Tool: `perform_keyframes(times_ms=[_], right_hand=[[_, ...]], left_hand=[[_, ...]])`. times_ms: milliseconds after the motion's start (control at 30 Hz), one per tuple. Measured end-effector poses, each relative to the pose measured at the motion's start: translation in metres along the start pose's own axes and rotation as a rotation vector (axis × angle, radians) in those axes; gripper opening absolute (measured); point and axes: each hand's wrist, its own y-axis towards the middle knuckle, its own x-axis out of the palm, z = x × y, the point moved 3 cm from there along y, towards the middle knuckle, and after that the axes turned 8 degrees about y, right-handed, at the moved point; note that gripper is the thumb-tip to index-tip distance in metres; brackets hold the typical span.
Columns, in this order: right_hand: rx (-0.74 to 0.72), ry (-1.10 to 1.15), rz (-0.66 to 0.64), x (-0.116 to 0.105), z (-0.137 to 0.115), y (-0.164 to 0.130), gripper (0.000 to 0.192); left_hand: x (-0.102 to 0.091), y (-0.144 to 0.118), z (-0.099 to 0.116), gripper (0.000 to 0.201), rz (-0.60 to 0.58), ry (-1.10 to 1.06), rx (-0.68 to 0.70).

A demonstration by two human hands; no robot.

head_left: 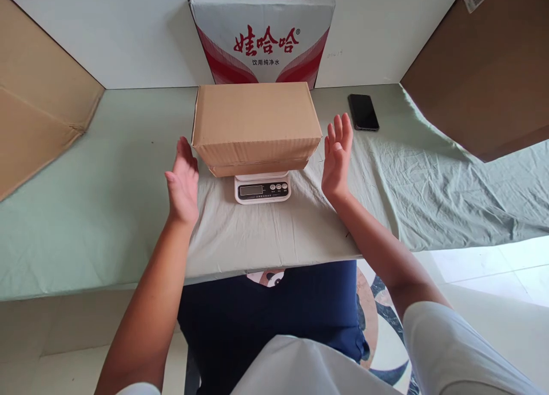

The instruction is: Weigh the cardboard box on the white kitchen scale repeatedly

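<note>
At the centre of the head view, a brown carton rests on a white digital scale, extending past it toward both 9 and 3 o'clock. The scale's control panel projects, uncovered, toward 6 o'clock. The carton's long axis runs from 9 to 3 o'clock, roughly parallel to the near edge of the counter.

The left hand is positioned just beside the carton's 9 o'clock end. Its fingers are extended, close together and directed toward 12 o'clock, with the thumb standing out toward 10 o'clock. The right hand is positioned just beside the 3 o'clock end, fingers extended toward 12 o'clock with slight gaps between them. Neither hand grips anything.

From the left fingers, the carton lies at 3 o'clock; from the right fingers, at 9 o'clock. The hands thus flank opposite ends of the long axis. A narrow gap shows on the right; contact on the left cannot be confirmed, so the nearer hand cannot be determined. A smartphone lies at 1 o'clock from the right hand.
</note>
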Motion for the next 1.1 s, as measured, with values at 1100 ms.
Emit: perform_keyframes(times_ms=[1100], right_hand=[[-0.035,-0.081,-0.071,0.071,0.045,0.107,0.096]], left_hand=[[0.034,0.143,-0.06,0.097,0.029,-0.001,-0.06]])
